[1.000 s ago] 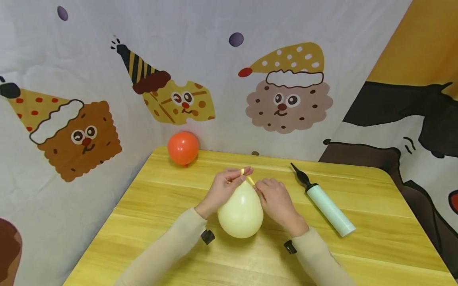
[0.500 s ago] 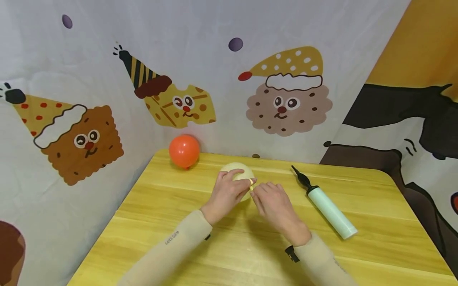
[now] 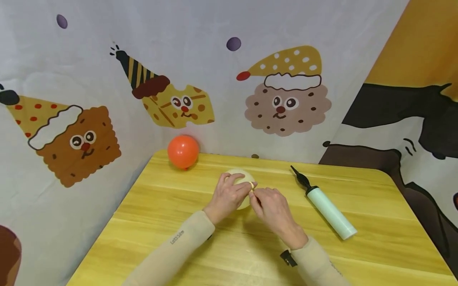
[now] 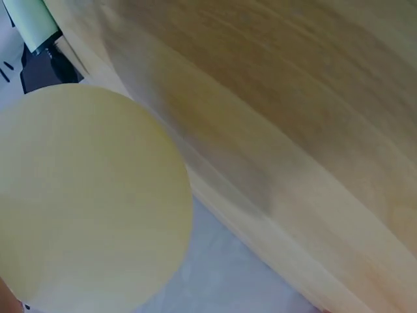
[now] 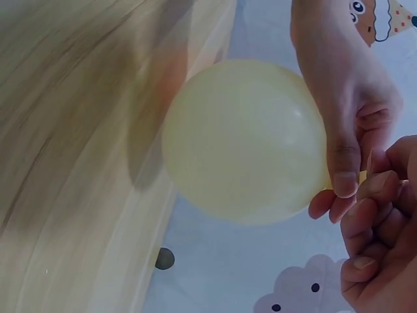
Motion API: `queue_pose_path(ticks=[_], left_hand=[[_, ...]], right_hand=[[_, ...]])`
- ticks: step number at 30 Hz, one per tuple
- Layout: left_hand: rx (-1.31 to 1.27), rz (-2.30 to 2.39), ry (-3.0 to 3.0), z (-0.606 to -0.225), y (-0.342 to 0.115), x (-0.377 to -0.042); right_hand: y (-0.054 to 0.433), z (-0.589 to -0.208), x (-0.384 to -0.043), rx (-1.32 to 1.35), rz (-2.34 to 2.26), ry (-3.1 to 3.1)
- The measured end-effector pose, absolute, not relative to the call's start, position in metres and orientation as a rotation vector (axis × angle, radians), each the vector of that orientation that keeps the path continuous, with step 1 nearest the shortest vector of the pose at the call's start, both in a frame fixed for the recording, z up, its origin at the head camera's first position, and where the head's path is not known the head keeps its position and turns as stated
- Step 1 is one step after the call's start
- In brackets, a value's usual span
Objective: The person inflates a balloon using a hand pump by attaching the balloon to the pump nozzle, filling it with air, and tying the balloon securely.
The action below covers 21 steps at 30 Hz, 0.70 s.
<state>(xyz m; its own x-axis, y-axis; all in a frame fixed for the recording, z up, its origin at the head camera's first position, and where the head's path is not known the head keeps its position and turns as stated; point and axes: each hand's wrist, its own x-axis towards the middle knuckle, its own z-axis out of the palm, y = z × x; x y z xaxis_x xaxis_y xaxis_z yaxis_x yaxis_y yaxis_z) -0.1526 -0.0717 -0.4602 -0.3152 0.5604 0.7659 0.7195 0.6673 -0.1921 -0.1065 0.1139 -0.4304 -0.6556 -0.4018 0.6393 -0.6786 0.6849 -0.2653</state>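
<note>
A pale yellow inflated balloon [image 5: 241,140] is held over the table, mostly behind the left hand in the head view. My left hand [image 3: 227,196] pinches the balloon near its neck, with a yellow loop of the neck [image 3: 252,185] round a finger. Close against it, my right hand [image 3: 274,206] has its fingers curled and pinches the neck's end. Seen from the right wrist, the left thumb [image 5: 344,160] presses down at the balloon's base. In the left wrist view the round balloon [image 4: 98,195] fills the left side and hides most of that hand.
A red-orange balloon [image 3: 183,152] rests at the table's back left corner. A mint green hand pump [image 3: 330,212] with a black nozzle lies on the right of the wooden table [image 3: 150,222]. Behind stands a cartoon-printed cloth [image 3: 200,24].
The yellow balloon has swung from hanging below the hands to the far side, behind the left hand. The right hand has stayed close to the left at the neck.
</note>
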Motion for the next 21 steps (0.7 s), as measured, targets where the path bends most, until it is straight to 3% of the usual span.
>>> queue_pose_path(ticks=[14,21], left_hand=[[-0.971,-0.651,-2.111,-0.461,-0.073,-0.152],[-1.161,-1.148,-2.299,-0.448,-0.079,-0.15]], right_hand=[[0.125,-0.415,-0.108,0.708,0.709,-2.576],[0.141,-0.41,-0.118,0.713,0.931,-2.608]])
